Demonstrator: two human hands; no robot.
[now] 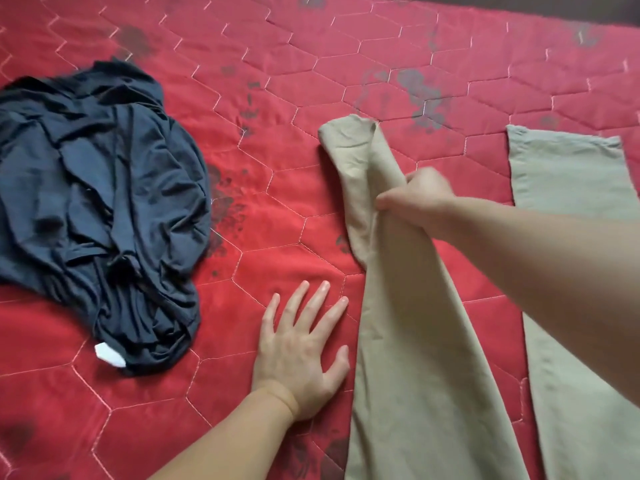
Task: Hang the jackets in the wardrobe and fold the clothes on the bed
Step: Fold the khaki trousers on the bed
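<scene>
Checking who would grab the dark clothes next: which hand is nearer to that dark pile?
Left. The left hand lies flat on the red quilt, just right of the dark pile. The right hand grips the beige trousers, farther right.

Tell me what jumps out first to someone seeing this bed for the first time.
The red quilted bedspread fills the view. On the right lie beige trousers, legs spread apart; the right hand has a closed grip on the left leg's fabric, lifting it near the cuff. A crumpled dark navy garment sits in a heap on the left, and the left hand rests flat and open on the bedspread between the two.
</scene>
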